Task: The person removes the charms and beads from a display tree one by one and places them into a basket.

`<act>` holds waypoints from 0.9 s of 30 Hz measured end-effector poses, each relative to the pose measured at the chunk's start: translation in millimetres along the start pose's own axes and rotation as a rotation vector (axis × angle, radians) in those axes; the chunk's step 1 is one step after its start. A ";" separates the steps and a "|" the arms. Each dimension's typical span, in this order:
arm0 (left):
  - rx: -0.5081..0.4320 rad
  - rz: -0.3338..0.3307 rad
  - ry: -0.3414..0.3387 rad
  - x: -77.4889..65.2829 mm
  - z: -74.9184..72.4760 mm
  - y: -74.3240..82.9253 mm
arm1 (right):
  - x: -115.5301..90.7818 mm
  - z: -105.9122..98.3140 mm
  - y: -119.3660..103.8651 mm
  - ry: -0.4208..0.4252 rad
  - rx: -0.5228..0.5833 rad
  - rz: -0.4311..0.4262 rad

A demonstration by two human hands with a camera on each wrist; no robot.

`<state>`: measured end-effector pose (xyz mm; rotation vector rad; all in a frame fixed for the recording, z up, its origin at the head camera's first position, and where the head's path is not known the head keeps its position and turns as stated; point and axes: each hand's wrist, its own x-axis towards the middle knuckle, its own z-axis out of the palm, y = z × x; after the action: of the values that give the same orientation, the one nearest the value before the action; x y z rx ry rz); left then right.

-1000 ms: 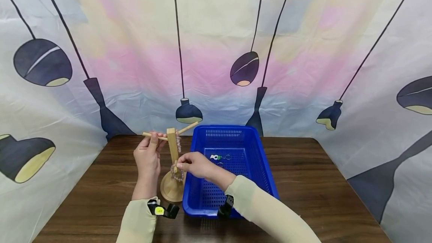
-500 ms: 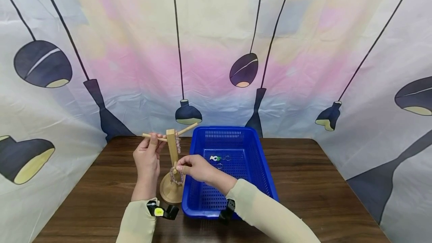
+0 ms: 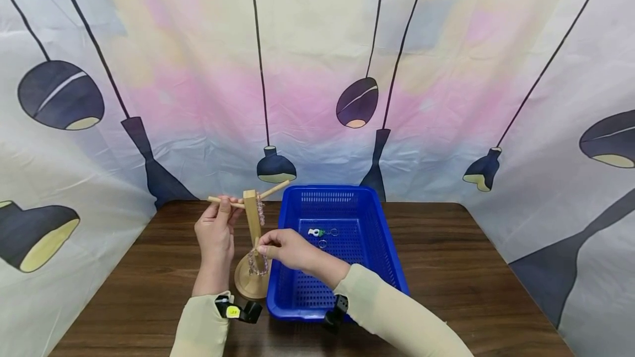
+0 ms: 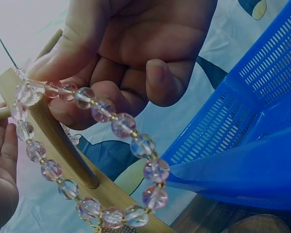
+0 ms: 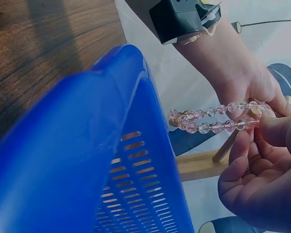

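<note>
A wooden stand point(image 3: 253, 219) with pegs rises from a round base left of the blue basket. My left hand point(image 3: 215, 230) grips its upper left peg point(image 3: 214, 199) between thumb and fingers. Lower down, my right hand point(image 3: 285, 247) pinches the top of a pink and clear beaded bracelet point(image 4: 123, 125) with thumb and forefinger. The bracelet dangles in an open loop, its top overlapping the rounded end of a lower peg point(image 4: 34, 97) in the left wrist view. A second beaded bracelet point(image 3: 261, 212) hangs from the upper right peg point(image 3: 275, 189).
The blue perforated basket point(image 3: 392, 252) stands right beside the stand, under my right forearm. In it lie a keychain with a small white and green figure point(image 3: 316, 232) and a small ring point(image 3: 323, 244). The dark wood table point(image 3: 446, 269) reaches back to a printed curtain point(image 3: 317, 43).
My right hand has shifted slightly left and down with the bracelet, which hangs a little lower against the stand. My left hand keeps its grip on the peg.
</note>
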<state>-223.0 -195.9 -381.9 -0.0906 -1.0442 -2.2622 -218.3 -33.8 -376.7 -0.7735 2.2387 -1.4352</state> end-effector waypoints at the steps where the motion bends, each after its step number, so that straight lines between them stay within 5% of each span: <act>1: -0.010 -0.003 0.002 0.1 0.0 0.0 | -0.1 0.1 -0.2 0.000 0.000 0.000; 27: -0.068 -0.004 -0.018 1.4 -1.6 -1.2 | -9.3 -5.2 -7.9 -0.053 -0.018 -0.042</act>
<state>-224.5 -197.2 -383.4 -0.1379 -0.9772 -2.3045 -212.0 -26.9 -367.2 -0.8588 2.2110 -1.3989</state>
